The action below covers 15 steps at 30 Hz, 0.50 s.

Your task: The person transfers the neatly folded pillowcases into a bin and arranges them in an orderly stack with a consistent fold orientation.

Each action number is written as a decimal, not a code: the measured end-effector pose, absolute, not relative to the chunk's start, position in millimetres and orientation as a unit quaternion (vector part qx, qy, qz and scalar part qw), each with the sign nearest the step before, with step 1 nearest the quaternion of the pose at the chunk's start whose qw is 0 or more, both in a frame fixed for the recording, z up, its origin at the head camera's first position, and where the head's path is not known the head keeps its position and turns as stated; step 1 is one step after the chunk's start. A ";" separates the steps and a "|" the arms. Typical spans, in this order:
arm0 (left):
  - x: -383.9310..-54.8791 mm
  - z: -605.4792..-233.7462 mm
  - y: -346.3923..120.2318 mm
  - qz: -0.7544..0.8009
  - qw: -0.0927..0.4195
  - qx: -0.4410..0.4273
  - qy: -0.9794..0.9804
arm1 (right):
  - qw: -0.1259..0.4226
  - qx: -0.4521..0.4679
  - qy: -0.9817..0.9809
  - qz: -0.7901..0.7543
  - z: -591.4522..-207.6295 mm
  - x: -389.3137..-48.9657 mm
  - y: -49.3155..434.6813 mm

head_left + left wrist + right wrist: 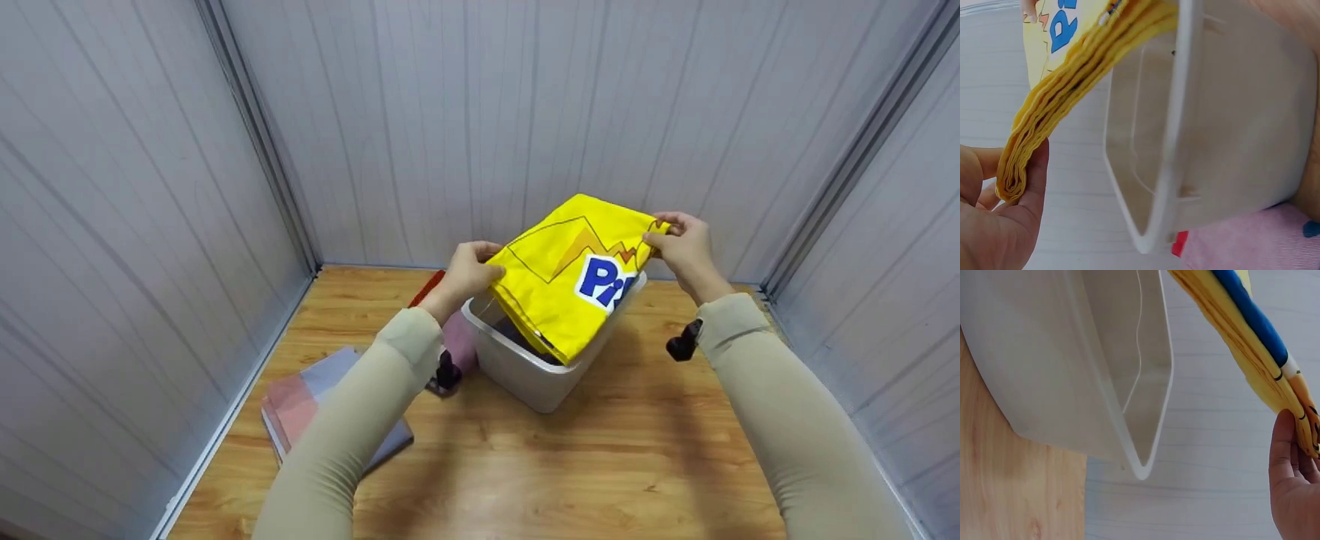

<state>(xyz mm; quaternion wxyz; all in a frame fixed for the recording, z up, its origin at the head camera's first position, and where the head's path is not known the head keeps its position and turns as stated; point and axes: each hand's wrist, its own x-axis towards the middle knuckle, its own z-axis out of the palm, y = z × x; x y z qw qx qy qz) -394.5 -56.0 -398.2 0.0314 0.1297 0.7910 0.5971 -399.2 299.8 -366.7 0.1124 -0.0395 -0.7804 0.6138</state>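
Above a wooden floor (525, 472), in the head view, a folded bright yellow cloth printed with orange shapes and blue letters on white (551, 259) is held tilted over a whitish rectangular plastic bin (517, 367). The left hand (466, 273) pinches its left edge, thumb on top; the right hand (686, 247) pinches the upper right corner. Beside the bin, at left, lie a mauve fabric item (459, 341) and a red item (427, 289), both partly hidden. Nearer the person, a folded pink and blue-grey cloth (289, 409) rests on the floor, partly behind the left sleeve (352, 420).

In the left wrist view, the left fingers grasp a rounded fold with many layers stacked beneath it; whether the cloth touches the bin's rim cannot be told.

In the right wrist view, the right fingers grip the far end of the cloth, which hangs clear of the part of the rim shown there. The cloth looks light, soft and floppy, unlikely to break but liable to unfold; pinching all layers together at opposite edges should keep it neat.
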 end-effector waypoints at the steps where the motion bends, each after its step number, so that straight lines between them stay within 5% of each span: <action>1: -394.6 -401.6 -56.3 0.594 0.034 0.129 0.794 | 0.113 -0.040 -0.781 0.613 -369.7 -400.0 299.5; 10: -396.3 -429.7 -61.7 0.577 0.037 0.123 0.807 | 0.093 -0.045 -0.797 0.596 -400.9 -404.7 296.7; 15: -392.9 -435.9 -62.8 0.563 0.079 0.093 0.817 | 0.055 -0.042 -0.801 0.595 -415.7 -404.8 291.9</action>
